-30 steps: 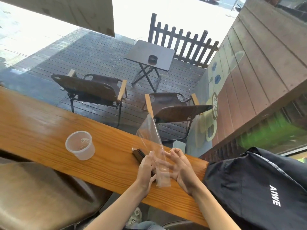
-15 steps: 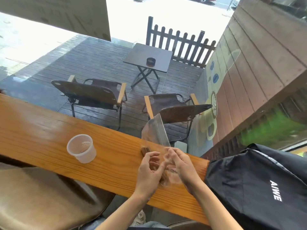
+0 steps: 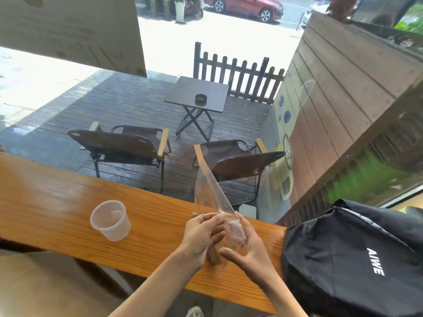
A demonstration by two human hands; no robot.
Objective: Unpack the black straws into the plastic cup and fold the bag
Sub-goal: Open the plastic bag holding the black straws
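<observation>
A person's two bare forearms reach in from the bottom of the view over a long wooden counter (image 3: pixel 57 202) that runs from the left edge towards the lower right. Both hands meet above the counter's right end. The left hand (image 3: pixel 201 236) has its fingers curled round the lower part of a clear plastic bag (image 3: pixel 209 193), and the right hand (image 3: pixel 247 250) grips the same bag from the other side, thumb and fingers closed against the film. The bag stands up between them, its open top tapering to a point that rises above the counter's far edge. The black straws (image 3: pixel 235 232) show only as a dim dark shape through the film between the hands (too blurred to count or to tell how they lie).

The plastic cup (image 3: pixel 110 220) stands on the counter to the left of the hands, well apart from them, translucent, mouth up and tilted slightly towards the viewer by the wide lens. Nothing can be seen inside it.

A black backpack (image 3: pixel 354 259) with white lettering rests at the counter's right end, just beside the right hand. Beyond the glass lies a wooden deck with two folding chairs (image 3: pixel 123 145), a small dark table (image 3: pixel 196 92) carrying an ashtray (image 3: pixel 201 98), a picket fence (image 3: pixel 238 76), and a red car (image 3: pixel 242 5) on the street.
</observation>
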